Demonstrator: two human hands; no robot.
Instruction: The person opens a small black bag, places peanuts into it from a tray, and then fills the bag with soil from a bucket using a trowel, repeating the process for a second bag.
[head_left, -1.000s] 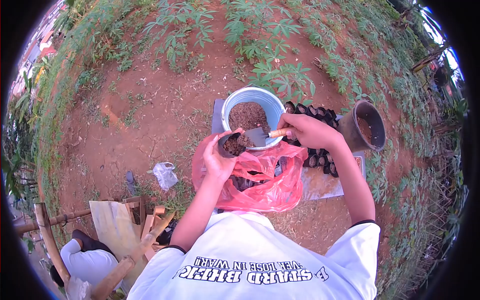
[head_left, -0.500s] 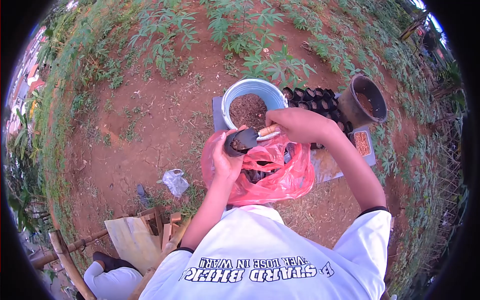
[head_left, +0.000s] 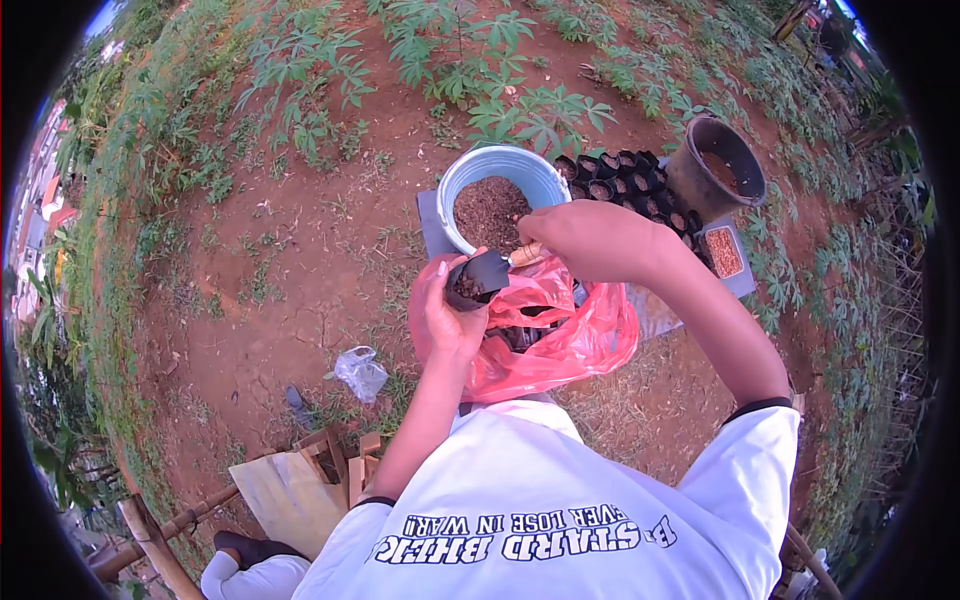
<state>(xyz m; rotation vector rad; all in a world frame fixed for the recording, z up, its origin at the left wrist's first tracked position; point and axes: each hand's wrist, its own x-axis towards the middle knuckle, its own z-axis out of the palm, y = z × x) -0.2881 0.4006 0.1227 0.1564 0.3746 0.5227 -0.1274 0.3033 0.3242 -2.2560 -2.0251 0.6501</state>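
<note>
My left hand holds a small black seedling pot partly filled with soil, just in front of a blue bucket of brown soil. My right hand grips the wooden handle of a small trowel, whose blade rests over the pot's mouth. A red plastic bag holding more black pots lies under both hands.
Several filled black pots stand in rows right of the bucket, beside a big dark pot and a small tray of granules. Cassava plants grow beyond. A clear bag, wood planks and another person are at lower left.
The trowel has come from the bucket's rim down onto the pot in my left hand. The view has shifted, so everything sits slightly higher and farther left.
</note>
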